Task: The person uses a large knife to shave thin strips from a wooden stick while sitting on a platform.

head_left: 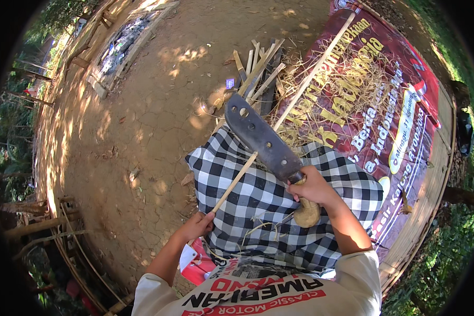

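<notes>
Sun-dappled cracked dirt ground (142,121), red banner (384,100), bamboo fence (63,231) around.

A heap of split pale bamboo slats (258,71) lies on the cracked brown dirt ground (142,121), beyond the grip. To the right of the grip a dark red printed banner (405,95) is spread flat, strewn with thin straw-coloured shavings (347,89). Far up to the left, a wooden frame filled with grey ash (124,39) borders the dirt.
</notes>
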`<control>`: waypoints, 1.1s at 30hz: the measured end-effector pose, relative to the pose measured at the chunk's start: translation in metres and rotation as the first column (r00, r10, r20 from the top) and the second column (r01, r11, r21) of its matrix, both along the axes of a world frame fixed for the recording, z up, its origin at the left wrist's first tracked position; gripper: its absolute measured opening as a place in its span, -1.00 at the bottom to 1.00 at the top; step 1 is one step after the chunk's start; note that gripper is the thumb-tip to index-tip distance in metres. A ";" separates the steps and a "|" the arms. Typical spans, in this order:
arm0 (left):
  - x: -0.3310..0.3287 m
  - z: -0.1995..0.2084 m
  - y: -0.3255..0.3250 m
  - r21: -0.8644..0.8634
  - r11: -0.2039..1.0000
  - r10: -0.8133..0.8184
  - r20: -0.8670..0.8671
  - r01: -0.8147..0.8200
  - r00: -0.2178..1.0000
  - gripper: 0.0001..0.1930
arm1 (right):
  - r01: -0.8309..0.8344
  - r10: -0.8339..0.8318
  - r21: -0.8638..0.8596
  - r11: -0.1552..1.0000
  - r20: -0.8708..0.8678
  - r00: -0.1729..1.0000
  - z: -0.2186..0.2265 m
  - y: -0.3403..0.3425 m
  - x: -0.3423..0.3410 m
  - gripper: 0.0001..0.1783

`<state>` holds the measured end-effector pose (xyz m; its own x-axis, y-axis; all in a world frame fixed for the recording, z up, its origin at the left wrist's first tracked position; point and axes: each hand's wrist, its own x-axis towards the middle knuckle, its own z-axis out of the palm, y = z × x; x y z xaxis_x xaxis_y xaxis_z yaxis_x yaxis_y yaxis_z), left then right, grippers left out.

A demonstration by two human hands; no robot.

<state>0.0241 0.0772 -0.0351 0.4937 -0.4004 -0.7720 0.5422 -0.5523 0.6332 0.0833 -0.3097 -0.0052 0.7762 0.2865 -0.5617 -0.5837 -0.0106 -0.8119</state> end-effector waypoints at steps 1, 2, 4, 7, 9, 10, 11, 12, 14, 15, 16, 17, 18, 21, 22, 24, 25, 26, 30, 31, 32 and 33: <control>-0.001 0.000 0.001 0.001 1.000 0.014 0.032 -0.014 0.999 -0.32 | 0.053 -0.054 0.032 0.998 0.022 0.998 0.005 -0.002 0.006 -0.85; -0.002 -0.003 -0.003 -0.010 1.000 0.023 0.056 -0.023 0.998 -0.32 | 0.111 -0.113 0.054 0.992 0.034 0.993 0.007 -0.005 0.007 -0.85; -0.003 -0.002 -0.004 0.004 0.999 0.032 0.090 -0.032 0.995 -0.31 | 0.193 -0.192 0.042 0.980 -0.028 0.981 0.000 0.008 0.003 -0.84; 0.002 0.000 0.000 -0.011 1.000 0.018 -0.041 -0.019 0.999 -0.32 | -0.036 0.036 -0.006 0.999 -0.013 0.999 -0.022 0.010 -0.015 -0.86; 0.006 -0.001 0.001 -0.017 0.999 0.037 -0.010 -0.037 0.999 -0.32 | -0.046 0.046 -0.006 0.999 -0.028 0.999 -0.010 0.003 -0.007 -0.88; 0.004 -0.002 0.000 -0.018 0.999 0.049 0.002 -0.049 0.999 -0.32 | -0.053 0.054 -0.042 0.998 0.010 0.999 -0.002 0.000 0.000 -0.88; 0.000 -0.006 -0.005 -0.032 0.998 0.051 -0.003 -0.052 0.999 -0.32 | 0.026 -0.026 -0.004 1.000 0.015 1.000 0.001 -0.003 0.001 -0.88; -0.003 -0.006 -0.010 -0.035 0.998 0.052 0.108 -0.048 0.993 -0.32 | 0.109 -0.110 0.039 0.993 0.005 0.994 -0.004 0.003 -0.001 -0.87; -0.001 -0.005 -0.006 -0.017 0.998 0.063 0.028 -0.062 0.998 -0.33 | 0.053 -0.053 0.019 0.998 -0.003 0.999 -0.015 0.015 -0.006 -0.87; 0.001 -0.003 -0.004 -0.010 0.998 0.066 -0.009 -0.066 0.998 -0.33 | -0.088 0.088 -0.044 0.995 -0.008 0.996 -0.018 0.017 -0.012 -0.87; -0.001 0.001 -0.004 -0.037 0.998 0.046 0.018 -0.045 0.999 -0.33 | -0.119 0.118 -0.033 0.992 -0.032 0.992 -0.018 0.015 -0.020 -0.87; -0.001 0.002 -0.002 -0.032 0.999 0.035 0.013 -0.035 0.999 -0.32 | -0.129 0.129 -0.020 0.991 -0.025 0.991 -0.015 0.015 -0.017 -0.87; -0.001 0.000 0.000 -0.027 0.999 0.025 0.007 -0.025 1.000 -0.32 | -0.140 0.140 -0.006 0.990 -0.017 0.990 -0.010 0.011 -0.012 -0.87; 0.000 -0.004 -0.005 -0.005 0.999 0.036 0.038 -0.035 0.999 -0.31 | 0.009 -0.007 0.055 0.998 -0.040 0.999 -0.009 0.011 -0.006 -0.86; -0.002 -0.005 -0.002 0.014 0.999 0.041 0.030 -0.041 0.999 -0.31 | 0.071 -0.066 0.060 0.996 -0.074 0.995 -0.010 0.019 -0.008 -0.85; 0.000 -0.005 -0.003 0.018 0.997 0.076 -0.040 -0.075 0.996 -0.31 | 0.023 -0.017 0.082 0.996 -0.077 0.997 -0.017 0.018 -0.014 -0.84; -0.003 -0.006 -0.003 0.000 0.997 0.071 -0.056 -0.071 0.996 -0.31 | -0.123 0.122 0.001 0.992 -0.053 0.991 -0.019 0.020 -0.020 -0.84; -0.004 -0.002 -0.002 -0.008 0.997 0.070 -0.056 -0.071 0.996 -0.31 | -0.139 0.140 0.013 0.990 -0.043 0.989 -0.018 0.021 -0.020 -0.85; -0.004 -0.002 -0.007 -0.046 0.995 0.091 0.003 -0.091 0.996 -0.31 | -0.083 0.083 0.027 0.996 -0.007 0.996 -0.009 0.009 -0.006 -0.84; -0.003 -0.003 -0.006 -0.065 0.995 0.082 0.031 -0.080 0.996 -0.32 | -0.017 0.020 0.062 0.998 -0.044 0.999 -0.011 0.013 -0.008 -0.85; -0.002 0.001 -0.009 -0.039 0.996 0.075 0.034 -0.074 0.997 -0.32 | 0.056 -0.049 0.087 0.995 -0.081 0.995 -0.011 0.014 -0.010 -0.85; -0.001 0.000 -0.009 -0.041 0.997 0.071 0.001 -0.071 0.997 -0.32 | 0.130 -0.117 0.108 0.986 -0.119 0.986 -0.012 0.015 -0.011 -0.86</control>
